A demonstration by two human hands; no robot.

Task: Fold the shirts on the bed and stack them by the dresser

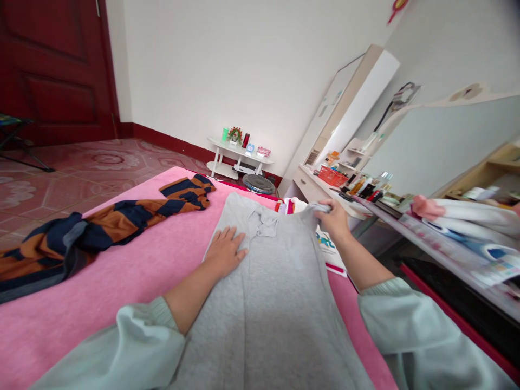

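A grey garment (272, 292) lies spread lengthwise on a pink bed cover (134, 271) in front of me. My left hand (225, 250) rests flat on its left edge, fingers stretched out and together. My right hand (333, 218) is closed on the garment's far right corner, pinching a fold of the grey cloth slightly off the bed. Both forearms wear pale green sleeves.
A crumpled navy and brown striped garment (101, 227) lies on the bed's left side. A dressing table (365, 189) crowded with bottles and a red basket stands to the right. A small white table (239, 154) and a round robot vacuum (259, 184) sit by the far wall.
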